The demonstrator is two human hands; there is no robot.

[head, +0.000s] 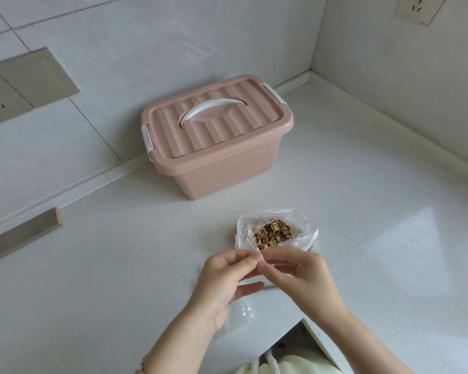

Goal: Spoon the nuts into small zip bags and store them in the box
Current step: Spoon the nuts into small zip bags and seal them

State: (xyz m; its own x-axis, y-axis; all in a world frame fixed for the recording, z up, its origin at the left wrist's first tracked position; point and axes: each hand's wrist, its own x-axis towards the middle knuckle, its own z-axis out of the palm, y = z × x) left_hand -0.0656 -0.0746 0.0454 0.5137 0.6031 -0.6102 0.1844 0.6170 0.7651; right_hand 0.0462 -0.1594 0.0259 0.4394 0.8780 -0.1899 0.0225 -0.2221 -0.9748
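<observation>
White counter (119, 265) carries the closed pink box (216, 147) at 12 o'clock; nearer, an open clear bag (245, 228) shows brown nuts (274, 234). At 6 o'clock the left hand (227, 282) and right hand (300, 276) pinch a transparent zip bag (242, 310).

Head view, person's body | left hand (222, 282), right hand (300, 276): bare | forearms (179, 344): bare as far as the frame shows | left forearm, bottom edge: small pale beaded-looking band (140, 367), mostly cut off, type unclear | torso: pale yellow-green soft garment (297, 366) | two white twisted cords (272, 360) hanging at its front
</observation>
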